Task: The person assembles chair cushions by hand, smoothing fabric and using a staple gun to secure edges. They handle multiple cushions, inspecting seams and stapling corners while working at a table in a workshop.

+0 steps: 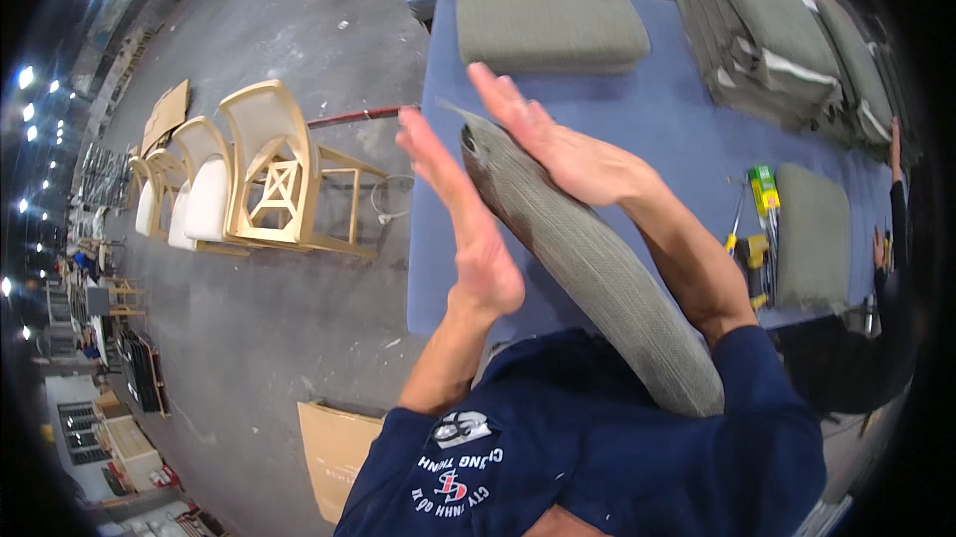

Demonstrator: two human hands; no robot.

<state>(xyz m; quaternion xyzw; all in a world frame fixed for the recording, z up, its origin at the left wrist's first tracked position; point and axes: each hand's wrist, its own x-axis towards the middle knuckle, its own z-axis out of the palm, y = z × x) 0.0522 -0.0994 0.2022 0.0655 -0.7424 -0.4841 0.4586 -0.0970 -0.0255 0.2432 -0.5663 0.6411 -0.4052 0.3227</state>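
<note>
A grey-green seat cushion (607,288) stands on edge between my hands, its lower end against my torso. A small dark gap shows at its far upper end, where a thin pale strand sticks out. My right hand (558,148) lies flat along the cushion's right side, fingers straight. On the other side, my left hand (463,213) is held upright with fingers stretched. Its heel is near the cushion, and its fingertips stand away from it. Neither hand has its fingers wrapped round anything.
A blue-topped table (677,138) bears another grey-green cushion (548,14), a stack of folded covers (757,29) and a cushion (812,238) beside a yellow-and-black power tool (757,268). Another person's hand (880,248) is at the right. Wooden chairs (269,168) stand at left; a cardboard box (339,447) lies below.
</note>
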